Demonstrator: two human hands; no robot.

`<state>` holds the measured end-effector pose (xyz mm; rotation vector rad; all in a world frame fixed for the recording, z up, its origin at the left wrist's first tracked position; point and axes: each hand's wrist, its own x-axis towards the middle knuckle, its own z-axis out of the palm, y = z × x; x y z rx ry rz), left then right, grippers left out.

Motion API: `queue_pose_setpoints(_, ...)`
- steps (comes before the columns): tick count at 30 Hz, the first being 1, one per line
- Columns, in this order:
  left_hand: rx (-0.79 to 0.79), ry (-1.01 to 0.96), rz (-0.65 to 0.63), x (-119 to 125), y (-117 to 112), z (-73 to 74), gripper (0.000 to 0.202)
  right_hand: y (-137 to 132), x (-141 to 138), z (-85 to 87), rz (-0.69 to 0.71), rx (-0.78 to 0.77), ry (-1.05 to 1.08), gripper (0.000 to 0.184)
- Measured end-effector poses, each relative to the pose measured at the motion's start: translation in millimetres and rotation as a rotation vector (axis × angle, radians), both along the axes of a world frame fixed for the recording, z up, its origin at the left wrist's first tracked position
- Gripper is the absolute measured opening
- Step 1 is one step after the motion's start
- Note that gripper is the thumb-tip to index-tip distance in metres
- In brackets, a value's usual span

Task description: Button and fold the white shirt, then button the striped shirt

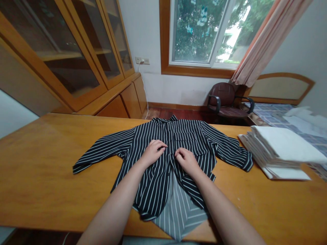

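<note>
A black shirt with white stripes (150,183) lies spread on the wooden table, collar away from me and both sleeves out to the sides. Its front parts below the middle, showing the grey striped inside of the back (178,207), whose hem hangs near the table's front edge. My left hand (154,151) is over the left front panel, fingertips pinched together at the button edge. Beside it, my right hand (186,158) has curled fingers and thumb closed at the other front edge, below the chest pocket (185,136). The fingertips partly hide the cloth they hold.
A stack of folded white cloth or paper (286,144) stands at the table's right end, close to the right cuff. Behind the wooden table (46,170) are a glass-doored cabinet (107,83), an office chair (224,98) and a bed (270,110).
</note>
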<state>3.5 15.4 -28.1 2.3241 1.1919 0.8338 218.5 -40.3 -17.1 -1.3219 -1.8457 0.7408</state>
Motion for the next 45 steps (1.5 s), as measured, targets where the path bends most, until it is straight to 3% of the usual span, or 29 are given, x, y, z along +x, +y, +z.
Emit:
queue_pose_setpoints(21, -0.062, -0.021, 0.004, 0, 4, 5.1, 0.02, 2, 4, -2.6, 0.001, -0.01, 0.007, 0.016)
queue_pose_setpoints(28, -0.054, -0.062, -0.025, -1, -1, 7.5, 0.023, -6, 8, 2.6, -0.04, -0.029, 0.11, 0.01)
queue_pose_setpoints(31, -0.015, -0.079, -0.049, 0, -8, 14.5, 0.023, -12, 11, 12.2, 0.051, 0.014, 0.021, 0.004)
queue_pose_setpoints(37, -0.007, -0.066, -0.102, 4, -22, 22.4, 0.014, -30, 14, 20.5, 0.286, -0.03, -0.083, 0.017)
queue_pose_setpoints(41, -0.005, 0.026, -0.182, 8, -25, 18.6, 0.013, -36, 13, 20.1, 0.319, -0.025, -0.146, 0.014)
queue_pose_setpoints(45, 0.004, 0.033, -0.18, 10, -24, 15.5, 0.013, -34, 12, 20.4, 0.317, -0.013, -0.166, 0.017)
